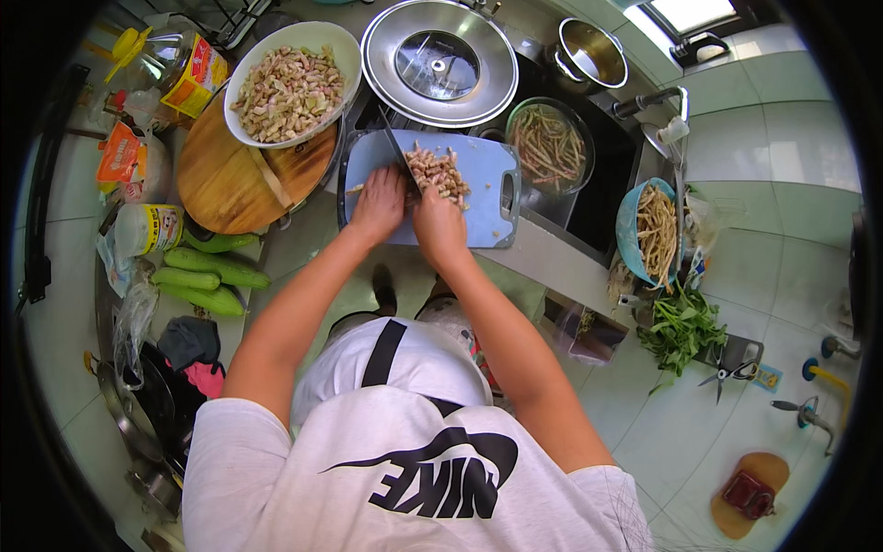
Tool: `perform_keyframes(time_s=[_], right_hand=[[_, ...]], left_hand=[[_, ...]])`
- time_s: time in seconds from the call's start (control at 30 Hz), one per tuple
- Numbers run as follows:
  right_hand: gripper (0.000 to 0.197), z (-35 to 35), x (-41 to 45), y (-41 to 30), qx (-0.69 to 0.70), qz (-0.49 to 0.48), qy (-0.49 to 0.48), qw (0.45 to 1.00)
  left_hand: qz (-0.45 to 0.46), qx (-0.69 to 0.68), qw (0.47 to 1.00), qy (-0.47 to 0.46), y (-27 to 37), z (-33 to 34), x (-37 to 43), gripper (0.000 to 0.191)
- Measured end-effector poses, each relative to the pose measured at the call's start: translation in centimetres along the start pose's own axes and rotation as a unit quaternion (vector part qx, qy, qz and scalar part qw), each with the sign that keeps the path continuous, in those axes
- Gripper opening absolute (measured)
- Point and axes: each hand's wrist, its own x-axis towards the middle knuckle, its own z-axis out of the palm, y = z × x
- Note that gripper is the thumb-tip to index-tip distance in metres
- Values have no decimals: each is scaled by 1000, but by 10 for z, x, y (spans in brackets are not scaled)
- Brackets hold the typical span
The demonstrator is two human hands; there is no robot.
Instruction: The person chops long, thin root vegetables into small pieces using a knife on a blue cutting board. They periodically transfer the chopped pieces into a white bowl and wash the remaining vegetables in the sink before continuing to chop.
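Observation:
My right hand [439,221] grips a kitchen knife [399,148], its blade slanting away over a blue plastic cutting board [488,159]. Left of the blade, my left hand [379,203] presses its fingers down on the board. The end of a bean [354,189] pokes out beside it; whatever else lies beneath the fingers is hidden. Against the blade's right side is a heap of chopped mottled beans [438,171]. Beyond the board, a white bowl [238,90] holds many similar cut pieces. Whole beans [548,145] sit in a glass bowl [586,169] to the right.
A lidded steel pan [379,65] and a steel pot [569,41] stand at the back. The white bowl rests on a round wooden board [221,179]. Green gourds [217,265] lie left; a blue basin [626,221], leafy greens [683,328] and scissors [722,374] are right.

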Motion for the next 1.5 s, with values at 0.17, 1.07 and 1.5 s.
perform_keyframes(time_s=[0.17, 1.07, 1.5], right_hand=[[15, -1, 3, -8, 57, 32, 4, 998], [17, -51, -55, 4, -4, -4, -42, 999], [23, -67, -9, 12, 8, -34, -135, 990]], left_hand=[[17, 22, 999, 22, -7, 1, -2, 40], [-121, -22, 992, 33, 9, -23, -6, 56], [-55, 33, 996, 65, 1, -9, -4, 36]])
